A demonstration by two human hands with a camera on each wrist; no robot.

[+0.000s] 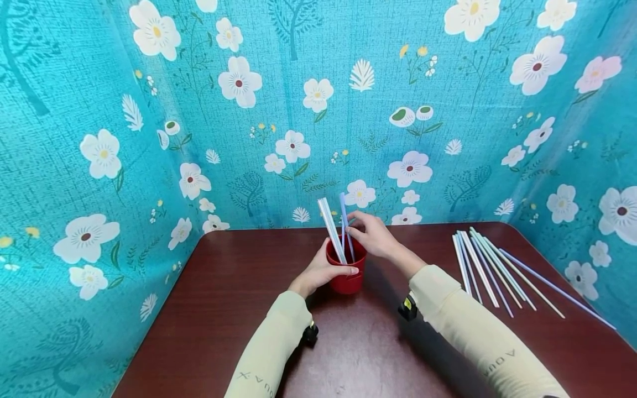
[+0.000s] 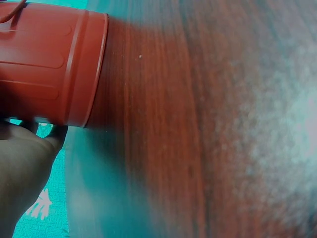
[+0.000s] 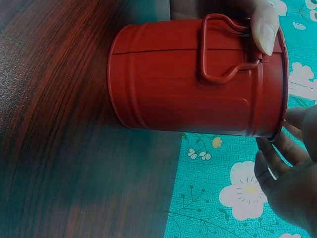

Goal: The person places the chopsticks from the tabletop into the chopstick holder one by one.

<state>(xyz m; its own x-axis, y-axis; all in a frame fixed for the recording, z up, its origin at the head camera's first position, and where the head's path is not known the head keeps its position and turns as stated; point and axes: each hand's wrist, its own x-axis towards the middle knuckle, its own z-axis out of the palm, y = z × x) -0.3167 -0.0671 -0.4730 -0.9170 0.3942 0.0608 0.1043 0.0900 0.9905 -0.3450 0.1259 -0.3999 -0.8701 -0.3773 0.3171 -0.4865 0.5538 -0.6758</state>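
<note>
A red metal pail (image 1: 346,284) stands upright near the back of the table. My left hand (image 1: 320,271) grips it from the left, the thumb lying across the front near the rim. In the right wrist view that thumb (image 3: 266,32) overlaps the top of the wire handle (image 3: 204,49). Several pale straws (image 1: 330,225) lean to the left inside the pail. A blue-violet straw (image 1: 343,205) stands in it toward the right, and my right hand (image 1: 372,235) pinches this straw above the rim. The lower ends of the straws are hidden by the pail wall.
Several loose straws (image 1: 480,265) in white, green and violet lie fanned out on the right side of the dark wooden table (image 1: 239,298). One violet straw (image 1: 557,287) reaches toward the right edge. A blue flowered cloth (image 1: 348,138) hangs close behind the table and along its sides.
</note>
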